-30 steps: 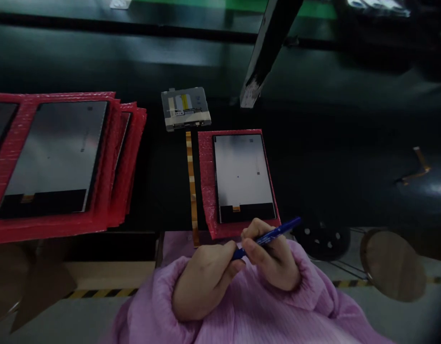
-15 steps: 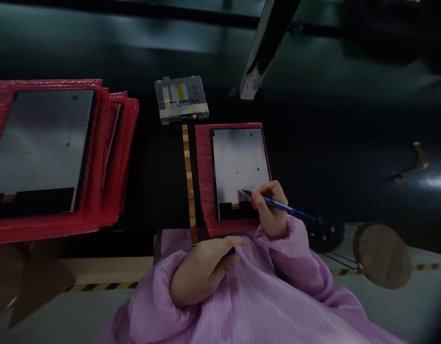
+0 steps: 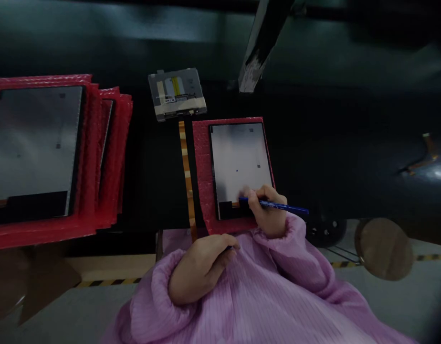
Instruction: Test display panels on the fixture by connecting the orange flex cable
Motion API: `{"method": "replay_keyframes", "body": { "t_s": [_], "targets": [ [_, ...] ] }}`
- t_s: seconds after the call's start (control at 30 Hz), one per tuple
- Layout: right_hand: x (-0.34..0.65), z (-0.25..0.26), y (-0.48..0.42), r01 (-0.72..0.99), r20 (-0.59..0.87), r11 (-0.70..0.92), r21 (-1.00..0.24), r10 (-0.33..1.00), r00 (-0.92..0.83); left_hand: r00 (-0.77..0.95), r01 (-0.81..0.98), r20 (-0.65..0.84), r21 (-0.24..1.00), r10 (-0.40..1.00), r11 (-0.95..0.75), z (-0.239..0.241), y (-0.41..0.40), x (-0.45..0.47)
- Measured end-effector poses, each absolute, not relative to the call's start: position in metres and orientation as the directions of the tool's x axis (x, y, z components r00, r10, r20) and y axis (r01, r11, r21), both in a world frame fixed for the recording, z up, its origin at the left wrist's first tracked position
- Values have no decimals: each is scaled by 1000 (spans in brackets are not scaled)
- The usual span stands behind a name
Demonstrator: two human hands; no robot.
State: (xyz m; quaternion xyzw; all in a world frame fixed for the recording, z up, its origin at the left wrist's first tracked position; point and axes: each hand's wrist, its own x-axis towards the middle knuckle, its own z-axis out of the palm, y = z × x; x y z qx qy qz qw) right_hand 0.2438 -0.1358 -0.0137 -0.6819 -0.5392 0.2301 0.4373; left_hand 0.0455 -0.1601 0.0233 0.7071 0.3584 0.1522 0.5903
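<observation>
My right hand [image 3: 267,213] grips a blue pen [image 3: 278,206], its tip resting on the lower part of a grey display panel [image 3: 238,162]. That panel lies on a red bubble-wrap sheet [image 3: 202,177] in front of me. My left hand [image 3: 202,265] rests curled against my pink sleeve near the table edge, pinching a small dark piece that looks like the pen's cap [image 3: 229,248]. An orange flex cable [image 3: 186,177] runs beside the red sheet up to a small grey module [image 3: 176,93].
A stack of red sheets topped by a larger grey panel [image 3: 34,143] sits at the left. A dark slanted bar [image 3: 261,40] hangs above the table. A loose orange flex strip [image 3: 423,160] lies far right. A round wooden stool [image 3: 383,248] stands on the floor.
My right hand took the pen away from my left hand, reached onto the panel, then slid the tip down toward the panel's dark lower strip. The left hand stayed curled by the sleeve.
</observation>
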Motion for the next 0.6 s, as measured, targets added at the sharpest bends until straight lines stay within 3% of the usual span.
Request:
{"method": "replay_keyframes", "body": {
  "t_s": [0.3, 0.6],
  "targets": [
    [245, -15, -139, 479, 162, -23, -877, 926, 342, 692, 301, -170, 951, 702, -67, 24, -161, 44],
    [250, -17, -142, 233, 103, -23, -972, 851, 514, 609, 141, 85, 967, 789, -213, 33, -158, 19]
  ]
}}
